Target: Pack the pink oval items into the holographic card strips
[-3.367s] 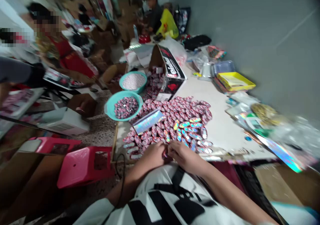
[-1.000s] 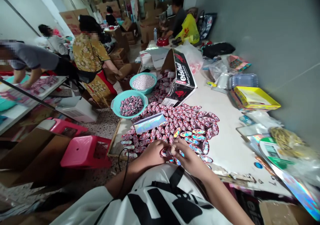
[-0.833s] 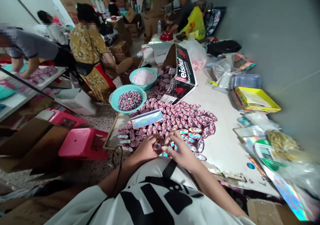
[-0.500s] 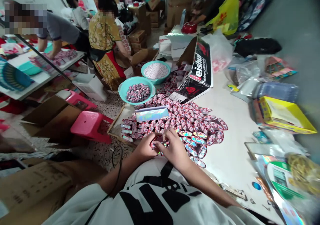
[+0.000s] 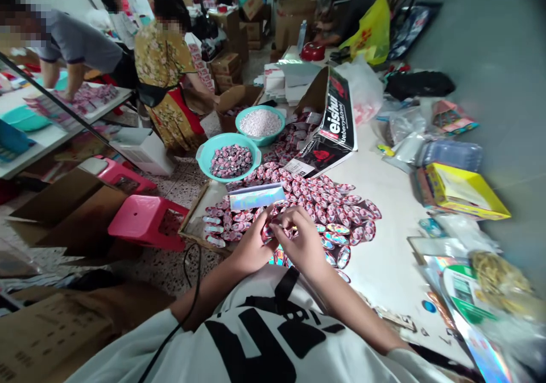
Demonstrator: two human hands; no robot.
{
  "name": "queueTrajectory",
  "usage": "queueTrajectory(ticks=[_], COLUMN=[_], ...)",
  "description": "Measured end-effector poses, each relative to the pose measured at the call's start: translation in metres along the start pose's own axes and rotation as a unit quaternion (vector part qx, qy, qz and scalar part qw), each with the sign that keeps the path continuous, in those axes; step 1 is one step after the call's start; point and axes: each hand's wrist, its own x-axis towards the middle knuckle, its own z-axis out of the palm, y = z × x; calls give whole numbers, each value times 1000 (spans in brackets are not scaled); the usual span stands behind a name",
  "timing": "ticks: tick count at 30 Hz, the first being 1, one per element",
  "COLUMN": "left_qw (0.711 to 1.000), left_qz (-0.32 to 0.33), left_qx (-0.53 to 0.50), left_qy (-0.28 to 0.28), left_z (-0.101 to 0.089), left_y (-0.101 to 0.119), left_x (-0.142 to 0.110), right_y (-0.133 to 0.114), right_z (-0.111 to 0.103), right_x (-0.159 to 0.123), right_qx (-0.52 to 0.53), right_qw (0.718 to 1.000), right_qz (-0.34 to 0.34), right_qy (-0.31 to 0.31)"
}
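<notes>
Close to my body, over the near edge of the pile, my left hand [image 5: 255, 245] is closed around a small pink-and-red printed pack [image 5: 267, 233], mostly hidden by the fingers. My right hand [image 5: 303, 241] meets it from the other side, thumb and fingers pinched at the same pack. Around and beyond both hands lie many small pink-and-red packs [image 5: 313, 201] with oval ends, some with shiny rainbow faces. A shiny silver, box-like piece [image 5: 256, 198] rests on them just past my left hand.
Behind the pile stand a turquoise basin [image 5: 205, 164] of round pink-and-dark pieces and another basin [image 5: 279, 133] of small whitish pieces. A black-and-white carton [image 5: 336, 121] lies tipped beside them. Pink stools [image 5: 140, 215] stand left; a yellow tray [image 5: 473, 192] is right. Several people work farther off.
Both hands have risen slightly off my lap side, still together at the small pack; the right fingers have shifted their pinch. The whole view has swung a little, moving the surroundings left.
</notes>
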Motion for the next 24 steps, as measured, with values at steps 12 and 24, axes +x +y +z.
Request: queueTrajectory(ticks=[12,24], left_qw=[985,968], left_qz=[113,154], left_qx=[-21,-38], left_qy=[-125,-195], left_z=[-11,-15], left_y=[0,-4], left_x=[25,41], right_y=[-13,-22], right_z=[1,27], right_x=[-11,-26], right_qx=[-54,-72], right_qw=[990,959], right_qz=[72,120], right_qy=[113,246])
